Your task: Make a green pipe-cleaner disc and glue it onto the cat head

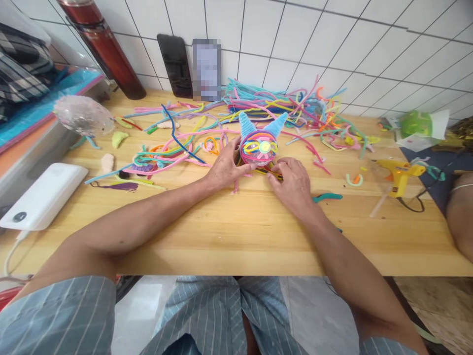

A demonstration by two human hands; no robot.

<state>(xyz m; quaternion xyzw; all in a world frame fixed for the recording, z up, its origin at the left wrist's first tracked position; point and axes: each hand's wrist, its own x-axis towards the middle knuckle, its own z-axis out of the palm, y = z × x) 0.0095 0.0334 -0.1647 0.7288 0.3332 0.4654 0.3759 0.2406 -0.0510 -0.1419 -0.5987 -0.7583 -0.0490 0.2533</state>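
A round craft figure (258,145) made of coloured pipe cleaners stands at the middle of the table, with two light blue pointed ears and a pink, yellow and blue front. My left hand (229,165) is closed round its left side, thumb along the lower front. At the lower right of the figure, my right hand (291,180) has its fingers curled together at a thin yellow and dark piece (272,172). What that piece is, and how firmly the fingertips grip it, is hard to see. Teal-handled pliers (327,197) lie partly behind my right wrist.
Loose pipe cleaners (258,101) are heaped along the tiled wall, more lie left. A yellow glue gun (399,175) rests at right, near another person's limb (460,217). A white power bank (44,197), a red flask (107,54) and two phones (175,66) stand at left and back.
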